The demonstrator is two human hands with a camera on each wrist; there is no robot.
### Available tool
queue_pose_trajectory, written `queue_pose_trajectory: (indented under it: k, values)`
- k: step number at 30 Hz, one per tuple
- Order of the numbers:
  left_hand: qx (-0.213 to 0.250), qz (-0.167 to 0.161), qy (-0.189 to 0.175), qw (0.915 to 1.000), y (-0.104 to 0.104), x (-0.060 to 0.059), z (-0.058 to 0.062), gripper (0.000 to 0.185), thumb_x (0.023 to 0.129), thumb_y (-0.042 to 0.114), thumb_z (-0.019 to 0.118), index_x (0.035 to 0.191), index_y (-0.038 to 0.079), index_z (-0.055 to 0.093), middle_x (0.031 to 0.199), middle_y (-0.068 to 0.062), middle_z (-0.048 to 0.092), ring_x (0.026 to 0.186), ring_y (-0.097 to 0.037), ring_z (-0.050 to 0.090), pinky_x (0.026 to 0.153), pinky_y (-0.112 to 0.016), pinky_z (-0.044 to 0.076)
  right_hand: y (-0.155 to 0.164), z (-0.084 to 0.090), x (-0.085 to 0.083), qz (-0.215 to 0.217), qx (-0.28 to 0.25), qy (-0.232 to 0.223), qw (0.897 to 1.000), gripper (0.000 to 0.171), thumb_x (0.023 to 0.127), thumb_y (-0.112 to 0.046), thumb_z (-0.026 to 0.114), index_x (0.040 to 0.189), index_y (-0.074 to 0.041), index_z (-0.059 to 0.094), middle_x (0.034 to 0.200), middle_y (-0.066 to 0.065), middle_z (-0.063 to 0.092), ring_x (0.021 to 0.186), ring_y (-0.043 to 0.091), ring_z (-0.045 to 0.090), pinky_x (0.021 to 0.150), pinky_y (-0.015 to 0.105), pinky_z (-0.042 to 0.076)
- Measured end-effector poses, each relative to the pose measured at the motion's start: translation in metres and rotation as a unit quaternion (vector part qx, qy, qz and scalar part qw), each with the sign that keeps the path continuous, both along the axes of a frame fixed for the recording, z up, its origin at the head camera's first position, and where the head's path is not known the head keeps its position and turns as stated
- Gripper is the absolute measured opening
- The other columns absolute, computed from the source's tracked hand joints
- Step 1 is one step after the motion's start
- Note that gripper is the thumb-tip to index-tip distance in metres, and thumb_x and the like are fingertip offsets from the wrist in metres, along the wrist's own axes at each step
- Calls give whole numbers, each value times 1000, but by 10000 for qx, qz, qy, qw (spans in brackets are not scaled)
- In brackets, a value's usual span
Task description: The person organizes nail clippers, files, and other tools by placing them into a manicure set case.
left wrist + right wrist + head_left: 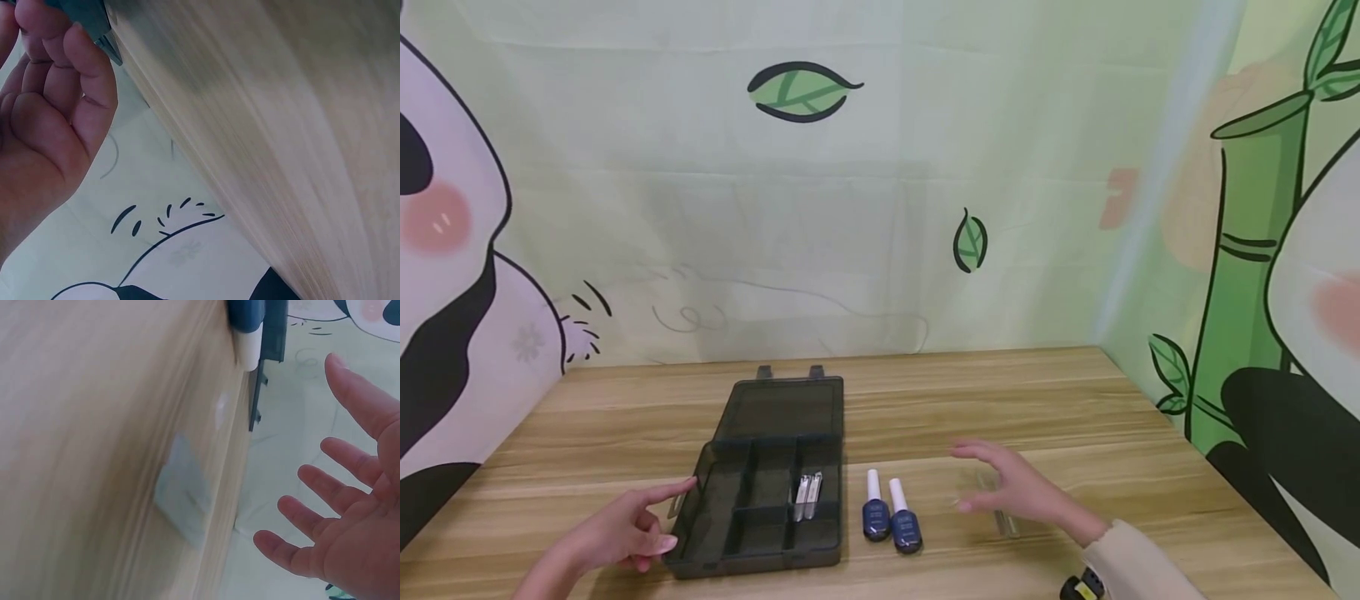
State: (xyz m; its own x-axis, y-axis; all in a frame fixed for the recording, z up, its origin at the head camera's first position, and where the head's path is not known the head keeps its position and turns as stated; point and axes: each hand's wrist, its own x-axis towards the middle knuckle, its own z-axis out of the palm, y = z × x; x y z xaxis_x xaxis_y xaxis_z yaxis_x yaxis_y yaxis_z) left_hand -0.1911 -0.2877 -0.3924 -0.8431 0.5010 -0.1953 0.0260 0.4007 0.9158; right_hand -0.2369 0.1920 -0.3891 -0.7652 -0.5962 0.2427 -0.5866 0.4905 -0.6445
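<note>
Hovering with fingers spread and holding nothing, the right hand [1018, 492] hangs over a clear flat piece [1000, 508] on the wooden table [1075, 417]; that piece lies directly beneath the palm, long axis running 12 to 6 o'clock. Its edges are faint and its nature cannot be determined. The left hand [625, 529] rests at the 9 o'clock wall of the compartment box [760, 500], index finger extended against it, remaining fingers loosely curled. The right hand is much the nearer to the clear piece. Two nail polish bottles [891, 512] lie between box and right hand. Metal clippers [807, 496] occupy a right-side compartment. The lid [778, 408] lies open at 12 o'clock.
</note>
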Motion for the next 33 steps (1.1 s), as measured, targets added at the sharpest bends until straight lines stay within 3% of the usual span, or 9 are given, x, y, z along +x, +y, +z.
queue_pose_trajectory:
  k: [8,11,12,17,21,23,26,30,33]
  values:
    - [131,-100,36,9999,-2,-1,-3,68,85,11,60,139,-4,20,57,-3,42,48,-12,44,44,-22,31,17,-1,3,-126,161,-544,9983,70,71,-21,75,125,8,42,128,26,40,117,44,34,92,57,27]
    - [96,-70,12,9999,-1,-1,-2,69,85,11,60,139,-4,19,57,-3,42,49,-12,44,44,-23,31,24,-2,3,-112,312,-541,9980,72,70,-22,75,126,9,41,128,27,39,117,45,34,91,57,27]
    - [66,-55,6,10000,-1,0,-1,72,85,11,60,135,-11,13,57,-3,42,48,-12,44,44,-23,31,26,-3,2,-107,359,-523,9979,72,70,-22,75,126,9,41,127,27,40,116,45,34,91,58,27]
    - [111,-55,-23,9999,-1,0,-1,70,85,11,60,136,-9,16,57,-3,42,49,-12,44,45,-23,31,35,-7,1,-121,564,-339,9978,77,66,-21,77,125,10,40,126,28,40,115,45,36,91,57,27]
    - [252,-116,-38,9996,-3,-1,-1,60,85,11,59,139,11,32,58,-2,42,49,-11,44,45,-22,30,39,-9,2,-126,673,-371,9970,80,64,-20,78,126,11,38,126,28,39,114,45,37,91,56,28]
    - [316,-155,-38,9994,-4,-1,-2,59,85,11,59,139,13,34,58,-2,42,49,-11,44,45,-22,30,41,-9,2,-100,713,-443,9964,82,63,-20,79,126,12,37,127,29,38,115,45,36,92,56,27]
    - [393,-227,-35,9990,-4,-1,-2,55,86,10,59,134,29,39,58,-2,43,49,-11,44,44,-22,30,43,-10,1,-64,766,-552,9955,84,62,-19,79,126,14,36,127,30,37,116,46,33,93,56,25]
    - [443,-252,-50,9987,-5,-2,-3,52,86,10,59,116,50,42,58,-1,42,49,-10,44,45,-22,30,46,-12,-2,-77,882,-633,9941,85,61,-18,80,126,15,35,128,31,36,117,47,31,93,55,24]
    - [451,-237,-60,9987,-5,-2,-3,52,86,10,59,118,48,42,58,-1,42,49,-10,44,44,-22,30,48,-12,-4,-95,982,-684,9928,85,61,-17,80,126,16,35,128,32,35,118,47,30,94,56,23]
